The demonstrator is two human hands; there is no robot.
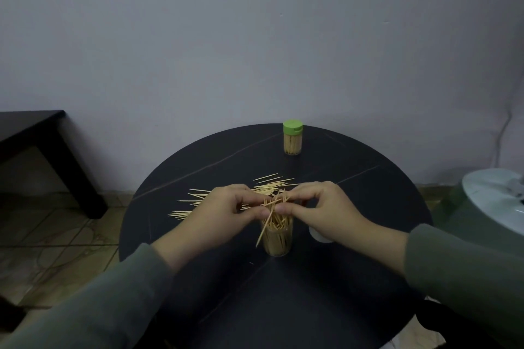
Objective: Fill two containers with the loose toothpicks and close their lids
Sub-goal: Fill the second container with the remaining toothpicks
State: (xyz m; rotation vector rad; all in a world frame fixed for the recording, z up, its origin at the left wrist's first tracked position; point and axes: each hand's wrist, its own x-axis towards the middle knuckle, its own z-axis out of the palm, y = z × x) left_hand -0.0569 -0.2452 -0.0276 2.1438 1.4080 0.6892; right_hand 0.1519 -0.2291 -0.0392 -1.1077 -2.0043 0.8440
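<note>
An open clear container [277,241] stands mid-table, stuffed with toothpicks that stick out at angles; one leans over its left rim. Just above its mouth, my left hand [226,207] and my right hand [317,207] pinch a small bunch of toothpicks [273,201] between fingertips and thumbs. Loose toothpicks [198,198] lie scattered on the table behind and left of my hands. A second container [293,137], full and closed with a green lid, stands at the far edge. A white lid [319,235] shows partly under my right wrist.
The round black table [283,306] stands against a pale wall. A dark low table [42,139] is at the left over a tiled floor. A white rounded object [499,198] sits at the right edge.
</note>
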